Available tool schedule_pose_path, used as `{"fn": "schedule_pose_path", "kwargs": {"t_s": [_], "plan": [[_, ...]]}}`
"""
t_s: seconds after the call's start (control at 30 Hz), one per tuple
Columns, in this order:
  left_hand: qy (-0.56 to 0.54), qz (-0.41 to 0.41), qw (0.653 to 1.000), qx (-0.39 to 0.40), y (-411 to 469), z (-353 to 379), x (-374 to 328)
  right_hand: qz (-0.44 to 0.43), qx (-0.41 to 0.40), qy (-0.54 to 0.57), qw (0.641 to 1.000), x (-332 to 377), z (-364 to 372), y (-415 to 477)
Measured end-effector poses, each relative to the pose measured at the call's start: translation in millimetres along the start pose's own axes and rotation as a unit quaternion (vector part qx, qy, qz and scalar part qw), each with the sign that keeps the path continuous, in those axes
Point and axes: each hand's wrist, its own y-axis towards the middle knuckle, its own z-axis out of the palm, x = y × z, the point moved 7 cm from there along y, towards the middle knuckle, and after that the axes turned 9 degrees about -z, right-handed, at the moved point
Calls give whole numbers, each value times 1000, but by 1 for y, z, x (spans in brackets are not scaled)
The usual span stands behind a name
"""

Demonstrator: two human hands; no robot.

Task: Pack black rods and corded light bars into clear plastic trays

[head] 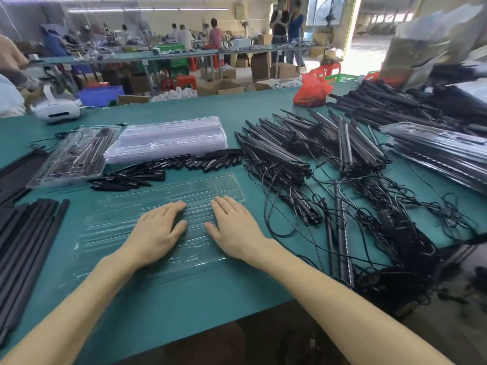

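The left grip (pixel 160 230) and the right grip (pixel 232 227), both bare hands, lie palm down on one clear plastic tray (pixel 118 227). Their fingers are straight and a little spread, pressing flat on the plastic and clamped on nothing. The two grips are side by side near the middle of the tray, the thumbs pointing toward each other with a small gap between them.

This tray lies flat on the green worktop (pixel 184 299), directly in front of the person, and the green shows through its long grooves. Just left of it lie long black rods (pixel 29 233), close together and parallel, well apart from the left grip. To the right, the corded light bars (pixel 290 154) make a large loose pile. Their thin black cords (pixel 369 206) are tangled and reach the worktop edge, near the right grip but not touching it.

Behind the tray lie short black pieces (pixel 131 175) in a loose row. Behind these are a stack of clear trays (pixel 168 138) and, to its left, a filled tray (pixel 76 154). At the far right, more packed trays (pixel 434 148) lie stacked.
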Motion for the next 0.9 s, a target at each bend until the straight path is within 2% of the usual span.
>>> {"fn": "schedule_pose_path", "kwargs": {"t_s": [0.17, 0.33, 0.47, 0.57, 0.67, 0.73, 0.8, 0.9], "plan": [[34, -64, 996, -43, 20, -6, -22, -1, -41, -13, 999, 0, 6, -3], [18, -70, 990, -118, 12, -4, -33, -1, -51, 9, 999, -5, 4, -2], [-28, -59, 990, -122, 9, -11, -28, 2, -51, -4, 999, -5, 5, -3], [-83, -44, 991, -96, 10, -23, -22, 5, -42, -12, 999, -6, 6, -4], [-128, -68, 984, -108, 6, -52, 15, 8, -32, -12, 999, -8, 8, -4], [-77, -112, 978, -161, -3, -78, 56, 10, -31, -21, 999, -10, 9, -4], [3, -198, 962, -189, -16, -100, 104, 10, -30, -30, 999, -9, 10, -3], [110, -321, 932, -129, -36, -108, 160, 14, -24, -39, 999, -8, 11, -3]]}}
